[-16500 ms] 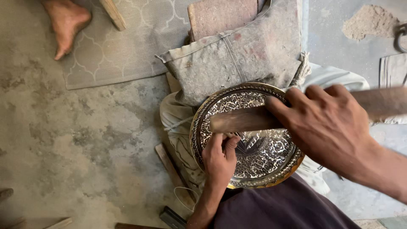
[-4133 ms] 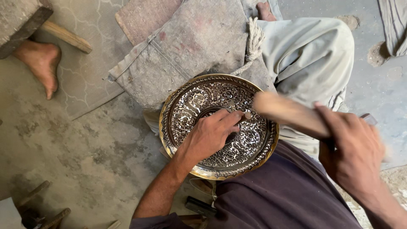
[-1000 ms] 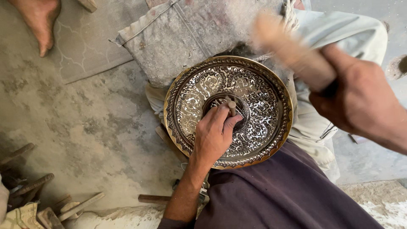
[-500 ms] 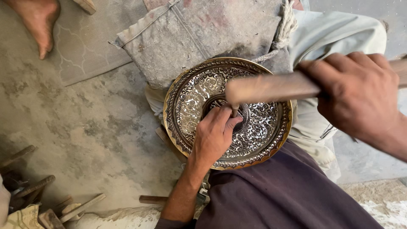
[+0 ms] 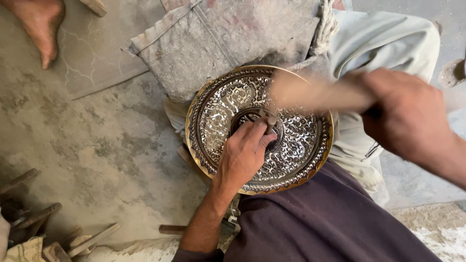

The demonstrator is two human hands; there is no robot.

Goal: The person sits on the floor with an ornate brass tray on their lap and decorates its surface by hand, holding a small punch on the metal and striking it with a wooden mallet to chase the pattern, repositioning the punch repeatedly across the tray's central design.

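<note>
Head view: left hand clamped on a short dark metal punch, tip on the round embossed brass tray. Right hand closed around a blurred pale wooden mallet above the tray.

A left hand rests on an ornate round metal plate, pinching a small punch upright at its centre. The right hand grips a blurred, probably wooden mallet above the plate.
</note>
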